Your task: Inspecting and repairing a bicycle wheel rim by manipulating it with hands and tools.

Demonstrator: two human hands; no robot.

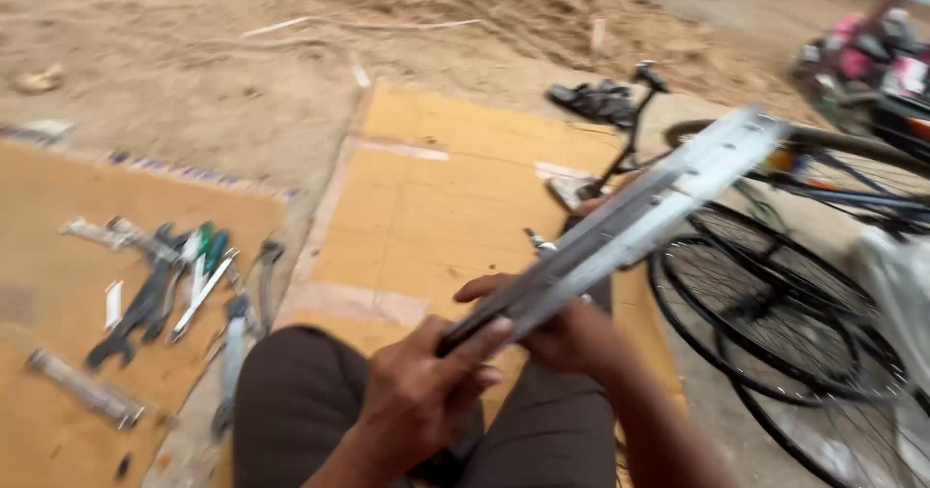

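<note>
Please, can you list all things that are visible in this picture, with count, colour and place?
metal strip: one, silver-grey, long and flat, held slanted across the middle
hand tools: several, grey, black and green, lying on the board at left
boards: two, orange-brown, flat on the sandy ground
bicycle wheels: at least two, black, at right
bicycle frame: one, dark, behind the strip
left hand: one, gripping the strip's near end
right hand: one, under the strip, holding it
knees: two, brown trousers, bottom centre
</note>
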